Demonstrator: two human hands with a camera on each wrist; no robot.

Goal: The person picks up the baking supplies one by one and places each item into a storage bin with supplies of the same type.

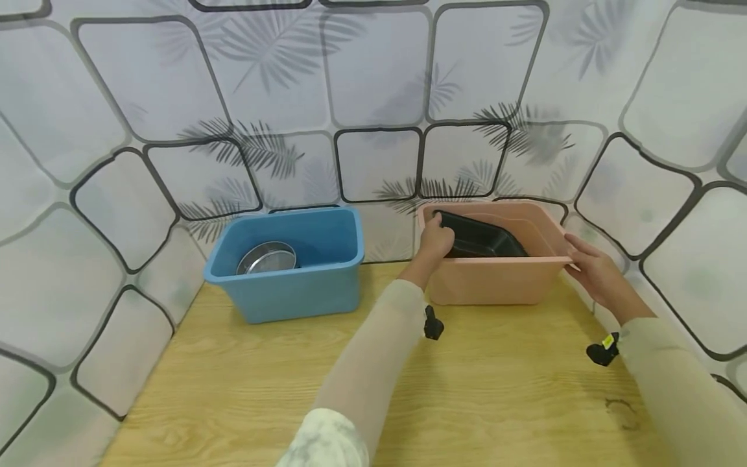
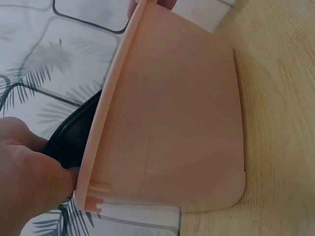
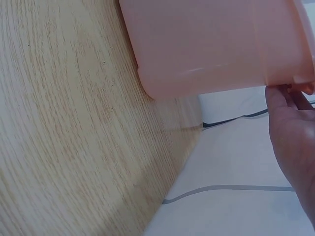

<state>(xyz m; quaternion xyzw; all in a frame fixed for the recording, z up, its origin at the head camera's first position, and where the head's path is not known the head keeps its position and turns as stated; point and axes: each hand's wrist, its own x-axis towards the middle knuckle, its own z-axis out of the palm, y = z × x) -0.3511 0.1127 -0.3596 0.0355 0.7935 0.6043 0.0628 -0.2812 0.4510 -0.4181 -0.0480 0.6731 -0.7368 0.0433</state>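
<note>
My left hand (image 1: 436, 240) pinches the upper left corner of a black rectangular pan (image 1: 481, 235), which sits tilted inside a pink plastic bin (image 1: 496, 282). In the left wrist view, the dark pan (image 2: 74, 132) rises past the bin's rim, and my left hand (image 2: 32, 177) grips its edge close to that rim. At the bin's right end, my right hand (image 1: 598, 272) holds the rim, with the thumb above and fingers below. From the right wrist view, the fingers of my right hand (image 3: 290, 128) reach under the lip of the pink bin (image 3: 206, 44). The pan's lower part is hidden behind the bin's front wall.
A blue plastic bin (image 1: 297, 295) stands to the left, with a round silver metal dish (image 1: 268, 258) leaning inside. Both bins rest on a wood-grain table (image 1: 467, 383). Patterned cloth (image 1: 379, 78) hangs behind the bins and along both sides.
</note>
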